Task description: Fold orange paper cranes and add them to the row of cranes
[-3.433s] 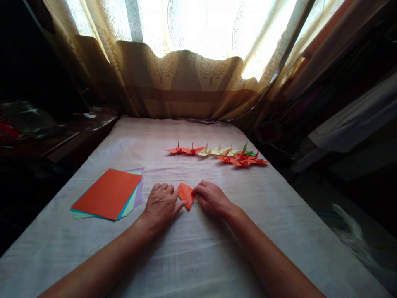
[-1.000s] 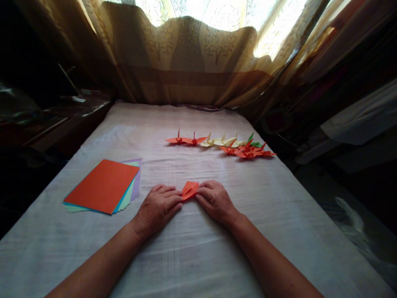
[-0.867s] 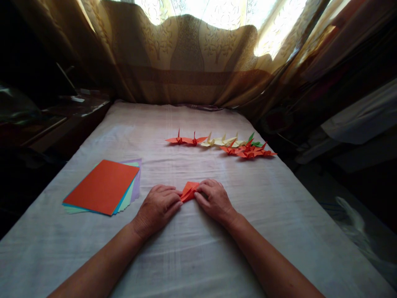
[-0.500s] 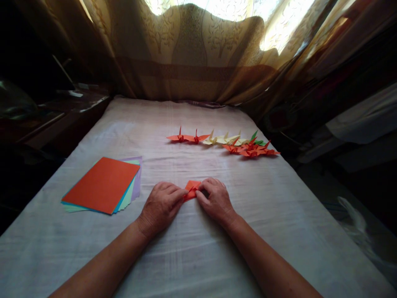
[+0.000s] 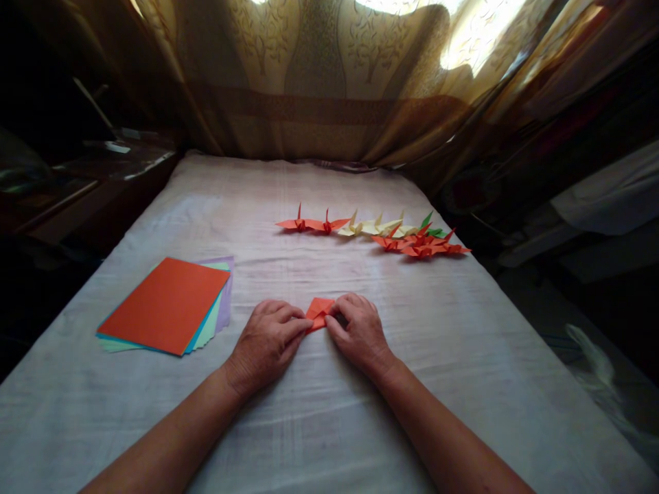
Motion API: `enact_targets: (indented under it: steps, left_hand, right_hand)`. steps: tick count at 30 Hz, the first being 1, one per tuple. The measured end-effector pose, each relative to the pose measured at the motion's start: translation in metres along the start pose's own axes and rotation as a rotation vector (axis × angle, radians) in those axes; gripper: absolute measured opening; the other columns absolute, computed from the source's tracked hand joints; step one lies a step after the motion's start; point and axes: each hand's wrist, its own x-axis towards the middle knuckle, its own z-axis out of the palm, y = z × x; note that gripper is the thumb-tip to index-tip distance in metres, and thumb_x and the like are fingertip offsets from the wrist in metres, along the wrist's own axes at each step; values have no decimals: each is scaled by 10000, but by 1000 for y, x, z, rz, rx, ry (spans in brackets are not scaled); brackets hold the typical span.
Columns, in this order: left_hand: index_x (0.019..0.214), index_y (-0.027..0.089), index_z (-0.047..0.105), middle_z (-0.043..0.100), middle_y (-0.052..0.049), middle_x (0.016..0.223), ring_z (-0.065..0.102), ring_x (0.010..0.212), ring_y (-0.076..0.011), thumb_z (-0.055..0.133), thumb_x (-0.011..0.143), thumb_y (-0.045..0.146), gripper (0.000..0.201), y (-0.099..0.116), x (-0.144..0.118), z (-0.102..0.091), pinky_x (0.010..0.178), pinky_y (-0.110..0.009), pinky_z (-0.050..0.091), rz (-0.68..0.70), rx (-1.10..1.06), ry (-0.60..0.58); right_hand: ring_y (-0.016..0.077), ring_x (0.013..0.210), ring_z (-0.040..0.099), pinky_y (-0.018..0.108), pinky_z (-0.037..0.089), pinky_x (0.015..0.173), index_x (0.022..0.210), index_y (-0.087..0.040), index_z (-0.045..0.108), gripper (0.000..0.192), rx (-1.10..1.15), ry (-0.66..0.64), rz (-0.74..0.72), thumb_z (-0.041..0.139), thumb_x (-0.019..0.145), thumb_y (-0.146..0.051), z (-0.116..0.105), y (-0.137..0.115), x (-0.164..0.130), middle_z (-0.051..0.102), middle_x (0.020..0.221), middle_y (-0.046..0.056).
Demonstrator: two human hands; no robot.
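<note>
Folded orange paper (image 5: 320, 311) lay low on the pale cloth (image 5: 288, 425) in front of us, between our two hands. Our left grip (image 5: 268, 339) was clamped on its near left edge, with thumb and forefinger brought together there. Our right grip (image 5: 360, 334) was closed on its right edge, the thumb toward us and the bent forefinger just beyond it. The paper's far end showed bare between our fingertips, with a crease running across the piece; its finer folds were too small for us to make out.

Well to the left of our hands we had a fanned stack of sheets, lying flat. An orange sheet (image 5: 163, 307) covered most of it, and past its edges showed blue paper (image 5: 197, 336), pale green paper (image 5: 210, 331) and purple paper (image 5: 225, 309).

Beyond our hands, toward the right, folded cranes stood in a row: two orange cranes (image 5: 327, 226) at the left end, pale yellow cranes (image 5: 351, 227) beside them, then a green crane (image 5: 437, 232) partly hidden. A cluster of more orange cranes (image 5: 423, 245) stood nearer us, crowded together.

At the far edge of the cloth hung a patterned curtain (image 5: 319, 68), with bright light along its top. On our right hung a white cloth (image 5: 612, 184), in shadow.
</note>
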Motion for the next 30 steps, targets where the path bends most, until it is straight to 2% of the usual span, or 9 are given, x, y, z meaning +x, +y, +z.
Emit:
enact_targets:
  steps: [6, 10, 16, 20, 26, 28, 30]
  left_hand:
    - [908, 235, 700, 712, -24, 932, 588, 909, -200, 525, 970, 307, 199, 2, 6, 2, 896, -387, 383, -96, 4, -20]
    - [898, 234, 680, 702, -13, 924, 580, 907, -199, 565, 951, 290, 139, 3, 6, 4, 898, -385, 367, -120, 8, -22]
    - [955, 221, 660, 703, -25, 931, 571, 899, -207, 545, 954, 271, 125, 5, 6, 6, 891, -387, 374, -92, 72, -9]
    - [1041, 234, 672, 709, -35, 934, 577, 880, -206, 520, 968, 265, 172, 7, 5, 8, 929, -413, 365, -37, 151, 26]
    - [1006, 242, 701, 700, -37, 945, 569, 896, -213, 539, 951, 241, 171, 8, 5, 9, 929, -431, 376, -12, 197, 11]
    - [1008, 245, 706, 698, -35, 946, 569, 902, -212, 545, 952, 251, 170, 7, 5, 9, 916, -422, 389, -22, 168, 3]
    - [1001, 246, 713, 698, -39, 947, 572, 913, -212, 546, 953, 270, 176, 5, 5, 9, 908, -414, 399, -41, 133, -1]
  right_hand:
    - [196, 834, 543, 321, 357, 769, 729, -220, 566, 109, -19, 11, -11, 601, 819, -169, 0, 0, 0, 614, 811, 21]
    - [194, 828, 542, 321, 350, 768, 725, -219, 560, 113, -11, 19, -6, 602, 813, -161, 0, 0, -1, 609, 803, 17]
    - [196, 834, 546, 321, 348, 774, 732, -218, 557, 110, -17, 3, -3, 586, 826, -169, 2, 0, -1, 608, 806, 21]
    - [205, 863, 556, 328, 355, 776, 823, -228, 596, 61, 0, 24, -16, 579, 836, -172, 3, 2, -2, 637, 856, 29]
    - [198, 913, 569, 333, 349, 795, 815, -246, 655, 111, 23, 5, -24, 593, 844, -159, 3, 1, -2, 640, 912, 23]
    - [199, 890, 561, 332, 346, 782, 793, -238, 649, 71, -14, 7, -15, 620, 856, -222, 3, -3, -1, 634, 884, 25]
    - [203, 855, 546, 333, 342, 764, 755, -228, 630, 142, -69, 11, 3, 658, 856, -323, 4, -7, -1, 624, 848, 30]
